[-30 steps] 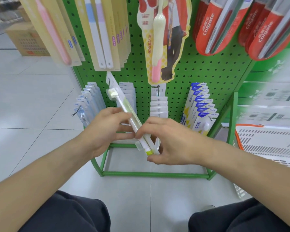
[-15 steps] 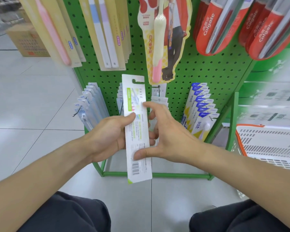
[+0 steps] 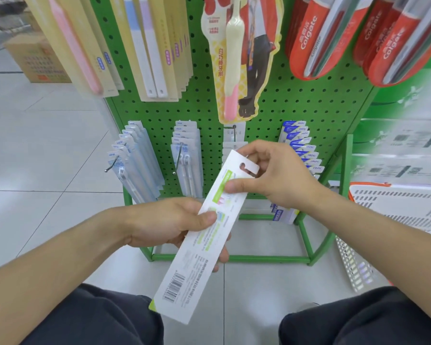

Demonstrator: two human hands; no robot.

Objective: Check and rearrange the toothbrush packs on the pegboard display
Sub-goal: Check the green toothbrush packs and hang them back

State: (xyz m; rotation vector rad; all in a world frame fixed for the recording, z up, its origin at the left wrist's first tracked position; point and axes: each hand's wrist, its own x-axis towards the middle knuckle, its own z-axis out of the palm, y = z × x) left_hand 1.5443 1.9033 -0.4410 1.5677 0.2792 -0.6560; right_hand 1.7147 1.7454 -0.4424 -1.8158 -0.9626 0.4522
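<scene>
A long white toothbrush pack with green print and a barcode faces me back side up, tilted with its hang hole at the upper right. My left hand grips its middle, thumb on top and fingers underneath. My right hand pinches its top end near the hang hole. Behind stands the green pegboard. On its lower hooks hang rows of pale blue packs, clear packs, white packs partly hidden by my right hand, and blue-topped packs.
Cream packs, a cartoon-card toothbrush and red Colgate packs hang on the upper row. A white basket with orange rim sits to the right. A cardboard box stands on the tiled floor far left. My knees are below.
The pack was turned from edge-on to back side up, then lowered and tilted. My right hand moved from its lower part up to the hang-hole end.
</scene>
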